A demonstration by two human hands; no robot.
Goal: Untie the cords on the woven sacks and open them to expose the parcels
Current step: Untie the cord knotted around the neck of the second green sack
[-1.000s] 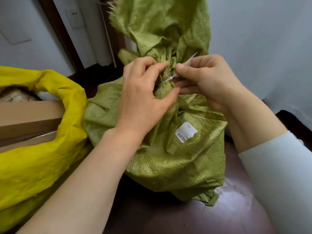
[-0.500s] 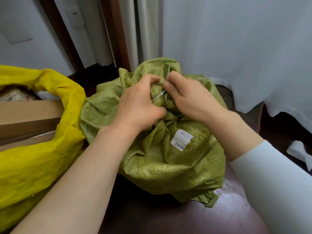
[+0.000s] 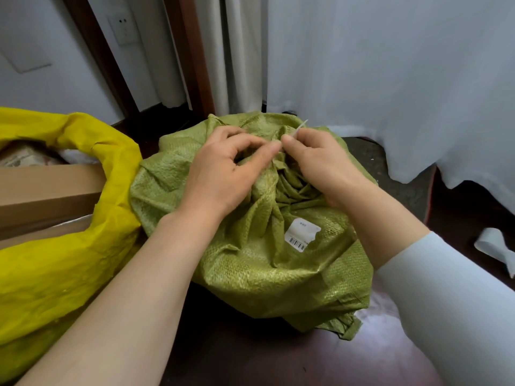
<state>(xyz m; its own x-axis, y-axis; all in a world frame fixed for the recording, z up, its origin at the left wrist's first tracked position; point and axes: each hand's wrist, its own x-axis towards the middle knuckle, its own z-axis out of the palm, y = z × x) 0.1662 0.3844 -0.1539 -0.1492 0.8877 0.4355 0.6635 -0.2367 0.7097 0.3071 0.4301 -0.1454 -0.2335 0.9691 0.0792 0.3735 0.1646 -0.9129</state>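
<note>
The right grip [image 3: 320,165] was clenched on the thin white cord [image 3: 302,125], thumb and forefinger pinching it so that its loose tail poked up just beyond the knuckles. Touching it thumb to thumb, the left grip [image 3: 223,174] held the bunched neck of the green sack [image 3: 278,263], fingers curled over the folds.

A second earlier that neck had stood tall above both grips, with the ruffled top of the sack rising out of the frame. By this moment it had been pressed down flat, both grips had dropped with it, and the cord tail pointed away from the person instead of across the knuckles. No parcel showed, and the gathers still ran in tight to one point under the thumbs, so I judged the tie loosened at most and not yet off; the mouth remained shut.

Just below the right grip, on the near face of the sack, sat a white barcode label [image 3: 302,232]. Left of the left grip lay a yellow sack [image 3: 69,246], already open, with a cardboard box [image 3: 47,190] showing inside. Beyond both grips hung a pale curtain [image 3: 390,79].
</note>
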